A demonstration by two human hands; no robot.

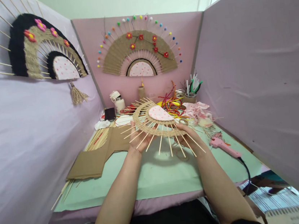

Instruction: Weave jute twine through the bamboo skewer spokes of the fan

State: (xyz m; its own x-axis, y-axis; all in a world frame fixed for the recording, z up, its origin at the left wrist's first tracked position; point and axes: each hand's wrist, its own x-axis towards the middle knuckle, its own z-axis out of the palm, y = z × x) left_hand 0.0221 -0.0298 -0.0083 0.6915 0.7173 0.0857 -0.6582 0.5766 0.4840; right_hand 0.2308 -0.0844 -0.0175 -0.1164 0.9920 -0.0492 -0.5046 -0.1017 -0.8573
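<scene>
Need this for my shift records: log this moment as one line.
left hand: holding woven fan; right hand: holding same fan; fan: raised above green tabletop; pink glue gun: lying on tabletop, right

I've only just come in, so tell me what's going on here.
A person's left hand and right hand hold a half-round woven fan from either side, above the table. A pink glue gun lies to the right, cardboard to the left. A flower-trimmed fan hangs on the back panel.

The tan fan (157, 131) has a spotted, pale-pink centre (160, 114).
</scene>
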